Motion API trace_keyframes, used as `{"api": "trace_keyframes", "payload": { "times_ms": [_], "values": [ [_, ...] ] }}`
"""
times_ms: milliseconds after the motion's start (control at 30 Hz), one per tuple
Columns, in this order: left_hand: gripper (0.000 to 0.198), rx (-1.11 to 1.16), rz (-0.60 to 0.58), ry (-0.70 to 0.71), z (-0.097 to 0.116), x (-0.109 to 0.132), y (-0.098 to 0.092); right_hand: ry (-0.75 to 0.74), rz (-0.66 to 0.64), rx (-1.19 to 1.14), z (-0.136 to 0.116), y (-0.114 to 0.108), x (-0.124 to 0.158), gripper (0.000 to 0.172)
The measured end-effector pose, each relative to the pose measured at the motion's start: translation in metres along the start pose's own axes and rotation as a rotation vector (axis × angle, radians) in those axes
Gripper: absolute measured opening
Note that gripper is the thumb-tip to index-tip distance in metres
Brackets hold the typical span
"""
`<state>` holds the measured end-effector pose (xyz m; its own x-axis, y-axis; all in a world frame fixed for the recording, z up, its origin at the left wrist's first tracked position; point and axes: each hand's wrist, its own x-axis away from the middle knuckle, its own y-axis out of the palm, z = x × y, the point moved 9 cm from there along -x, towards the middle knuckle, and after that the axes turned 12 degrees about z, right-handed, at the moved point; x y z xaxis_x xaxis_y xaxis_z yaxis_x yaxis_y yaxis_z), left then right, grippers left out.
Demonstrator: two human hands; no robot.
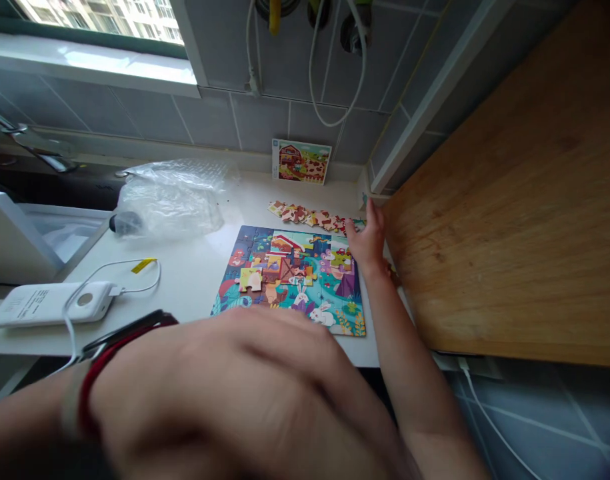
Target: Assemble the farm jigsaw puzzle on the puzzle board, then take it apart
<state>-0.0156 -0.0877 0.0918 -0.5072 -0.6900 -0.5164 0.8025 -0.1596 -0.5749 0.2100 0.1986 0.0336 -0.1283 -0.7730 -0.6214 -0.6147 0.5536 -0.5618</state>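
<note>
My left hand is close to the camera, large and blurred, with its back toward me. Its fingers are hidden, so whether it holds anything cannot be made out. Further off, my right hand is at the right end of a row of loose puzzle pieces, thumb and forefinger apart. Below that row lies a colourful jigsaw puzzle with animals on it. Several pieces rest on top, among them a pale piece on the left and a green piece near my right wrist.
A picture card with a barn leans against the tiled wall. Crumpled clear plastic lies left of the puzzle. A white power bank with a cable sits at the left edge. A wooden panel borders the right side.
</note>
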Motion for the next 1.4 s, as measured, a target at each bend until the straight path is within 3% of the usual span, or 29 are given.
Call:
{"api": "trace_keyframes", "payload": {
  "times_ms": [33,67,133,200,333,433,533,633,733,833,1067,1400],
  "values": [
    [0.046,0.021,-0.063,-0.029,-0.015,-0.045,-0.021,-0.024,-0.009,-0.020,-0.009,0.000,0.003,0.074],
    [0.038,0.027,-0.131,-0.066,-0.029,-0.079,-0.031,-0.050,-0.021,-0.037,-0.018,0.001,0.006,0.072],
    [0.033,-0.013,-0.116,-0.058,-0.054,-0.117,-0.036,-0.100,-0.054,-0.057,-0.038,0.002,0.013,0.067],
    [0.030,-0.178,-0.001,-0.051,-0.086,-0.119,-0.035,-0.150,-0.120,-0.079,-0.057,0.005,0.022,0.064],
    [0.028,-0.387,0.091,-0.105,-0.154,-0.087,-0.035,-0.331,-0.406,-0.189,-0.100,0.017,0.049,0.056],
    [0.027,-0.387,0.148,-0.138,-0.177,-0.075,-0.045,-0.430,-0.622,-0.289,-0.121,0.021,0.071,0.046],
    [0.028,-0.319,0.143,-0.146,-0.180,-0.072,-0.043,-0.462,-0.710,-0.328,-0.128,0.021,0.079,0.035],
    [0.032,-0.259,0.070,-0.140,-0.177,-0.068,-0.030,-0.391,-0.634,-0.261,-0.120,0.023,0.070,0.026],
    [0.031,-0.250,0.037,-0.127,-0.174,-0.066,-0.022,-0.340,-0.574,-0.192,-0.112,0.027,0.065,0.030],
    [0.030,-0.230,0.009,-0.100,-0.167,-0.066,-0.016,-0.356,-0.599,-0.183,-0.112,0.033,0.070,0.038],
    [0.041,-0.226,-0.067,-0.064,-0.158,-0.065,-0.009,-0.366,-0.598,-0.238,-0.111,0.038,0.073,0.028],
    [0.032,-0.274,-0.004,-0.124,-0.179,-0.061,-0.024,-0.323,-0.685,-0.291,-0.091,0.036,0.063,0.034]
  ]
}}
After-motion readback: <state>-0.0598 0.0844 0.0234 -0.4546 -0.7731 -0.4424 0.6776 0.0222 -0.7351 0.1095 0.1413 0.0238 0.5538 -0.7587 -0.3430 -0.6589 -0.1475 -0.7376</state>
